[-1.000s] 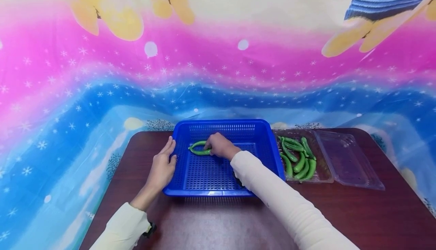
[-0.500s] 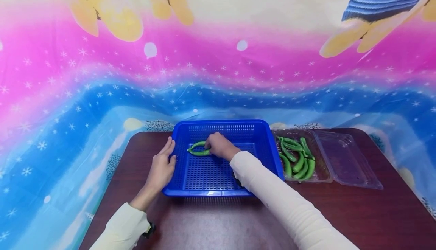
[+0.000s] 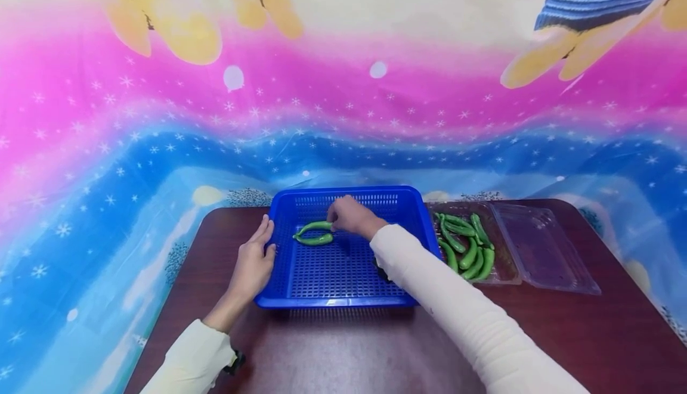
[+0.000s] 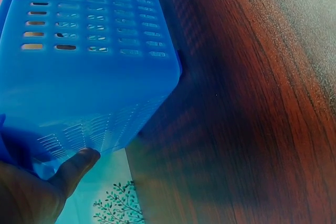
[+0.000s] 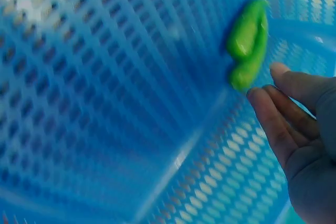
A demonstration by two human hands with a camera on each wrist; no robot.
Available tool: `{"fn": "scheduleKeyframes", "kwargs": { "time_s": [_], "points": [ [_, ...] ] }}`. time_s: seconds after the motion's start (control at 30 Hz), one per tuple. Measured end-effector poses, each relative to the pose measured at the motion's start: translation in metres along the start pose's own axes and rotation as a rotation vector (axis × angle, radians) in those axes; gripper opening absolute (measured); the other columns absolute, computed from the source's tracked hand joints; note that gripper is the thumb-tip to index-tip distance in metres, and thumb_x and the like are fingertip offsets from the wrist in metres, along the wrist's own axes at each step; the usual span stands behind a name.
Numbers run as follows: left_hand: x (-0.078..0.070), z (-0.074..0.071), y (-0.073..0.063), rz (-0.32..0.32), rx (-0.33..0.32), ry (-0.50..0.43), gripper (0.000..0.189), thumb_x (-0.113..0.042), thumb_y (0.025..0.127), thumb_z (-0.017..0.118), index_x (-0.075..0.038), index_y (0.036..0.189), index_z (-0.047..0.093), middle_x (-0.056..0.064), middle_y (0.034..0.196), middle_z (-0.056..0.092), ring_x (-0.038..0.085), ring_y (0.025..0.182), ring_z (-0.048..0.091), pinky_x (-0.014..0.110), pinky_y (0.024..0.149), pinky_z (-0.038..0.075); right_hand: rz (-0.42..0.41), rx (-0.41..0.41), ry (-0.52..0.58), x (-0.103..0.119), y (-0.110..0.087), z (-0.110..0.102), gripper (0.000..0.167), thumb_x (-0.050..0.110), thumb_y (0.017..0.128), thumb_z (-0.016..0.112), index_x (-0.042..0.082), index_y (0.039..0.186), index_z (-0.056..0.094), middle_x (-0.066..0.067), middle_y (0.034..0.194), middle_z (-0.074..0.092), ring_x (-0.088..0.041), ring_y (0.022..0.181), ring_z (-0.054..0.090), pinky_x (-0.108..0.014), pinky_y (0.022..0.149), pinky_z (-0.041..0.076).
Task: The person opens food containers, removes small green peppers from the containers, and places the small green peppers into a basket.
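A blue plastic basket (image 3: pixel 349 302) with slotted walls stands on the table. Two green peppers (image 3: pixel 315 239) lie on its floor near the left wall, their left ends close together. Just off their right ends, inside the basket, is my right hand (image 3: pixel 354 216). In the right wrist view its thumb and fingers (image 5: pixel 269 121) stand apart with nothing between them, close to the peppers (image 5: pixel 242 40). My left hand (image 3: pixel 254 267) rests against the basket's left side with its fingers straight. The left wrist view has its thumb (image 4: pixel 79 167) beside the basket wall (image 4: pixel 94 77).
Right of the basket sits a clear plastic box (image 3: pixel 507 272) with several green peppers (image 3: pixel 469 257) in it. Its clear lid (image 3: pixel 555 251) lies folded out to the right. The brown tabletop (image 3: pixel 343 352) ends at a patterned cloth backdrop (image 3: pixel 343 108).
My right hand has let go of the peppers and moved slightly up and to the right, uncovering their right ends. The left hand stays at the basket's side.
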State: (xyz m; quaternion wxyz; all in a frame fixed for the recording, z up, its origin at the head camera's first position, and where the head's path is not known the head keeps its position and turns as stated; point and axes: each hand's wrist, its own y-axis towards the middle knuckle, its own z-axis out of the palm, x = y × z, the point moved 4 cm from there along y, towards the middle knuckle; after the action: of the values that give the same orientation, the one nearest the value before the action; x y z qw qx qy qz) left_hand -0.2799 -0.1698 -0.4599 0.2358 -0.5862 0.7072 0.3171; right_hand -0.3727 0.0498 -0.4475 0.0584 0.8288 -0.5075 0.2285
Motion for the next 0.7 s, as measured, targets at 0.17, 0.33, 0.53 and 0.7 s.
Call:
{"fn": "scheduleKeyframes", "kwargs": {
  "time_s": [0.17, 0.33, 0.53, 0.7],
  "points": [
    [0.001, 0.000, 0.000, 0.000, 0.003, 0.004, 0.055, -0.002, 0.104, 0.051, 0.002, 0.156, 0.034, 0.012, 0.169, 0.023, 0.037, 0.146, 0.041, 0.038, 0.085, 0.052, -0.040, -0.026, 0.030, -0.018, -0.012, -0.043, 0.025, 0.012, 0.091, 0.076, 0.001, 0.113, 0.077, -0.011, 0.111, 0.078, -0.025, 0.103, 0.073, -0.036, 0.094, 0.057],
    [0.000, 0.003, 0.001, 0.004, 0.005, 0.004, 0.056, -0.002, 0.103, 0.052, 0.002, 0.156, 0.034, 0.012, 0.169, 0.024, 0.038, 0.144, 0.045, 0.034, 0.079, 0.052, 0.005, -0.089, 0.094, -0.058, -0.046, -0.095, 0.030, 0.017, 0.093, 0.075, 0.002, 0.119, 0.073, -0.014, 0.111, 0.076, -0.027, 0.097, 0.072, -0.038, 0.086, 0.059],
    [0.000, 0.003, 0.000, 0.006, 0.007, 0.001, 0.056, 0.000, 0.103, 0.052, 0.003, 0.156, 0.034, 0.013, 0.169, 0.024, 0.039, 0.141, 0.049, 0.035, 0.079, 0.052, 0.125, -0.148, 0.141, -0.119, -0.106, -0.128, 0.034, 0.016, 0.098, 0.068, -0.002, 0.126, 0.067, -0.020, 0.109, 0.075, -0.034, 0.092, 0.072, -0.042, 0.079, 0.060],
    [0.002, 0.001, 0.000, 0.015, -0.014, 0.009, 0.055, 0.001, 0.102, 0.051, 0.004, 0.155, 0.035, 0.015, 0.168, 0.026, 0.039, 0.146, 0.039, 0.042, 0.087, 0.051, 0.180, -0.161, 0.117, -0.165, -0.149, -0.125, 0.034, 0.019, 0.099, 0.067, -0.005, 0.123, 0.068, -0.021, 0.109, 0.073, -0.028, 0.089, 0.070, -0.041, 0.077, 0.059]
  ]
}}
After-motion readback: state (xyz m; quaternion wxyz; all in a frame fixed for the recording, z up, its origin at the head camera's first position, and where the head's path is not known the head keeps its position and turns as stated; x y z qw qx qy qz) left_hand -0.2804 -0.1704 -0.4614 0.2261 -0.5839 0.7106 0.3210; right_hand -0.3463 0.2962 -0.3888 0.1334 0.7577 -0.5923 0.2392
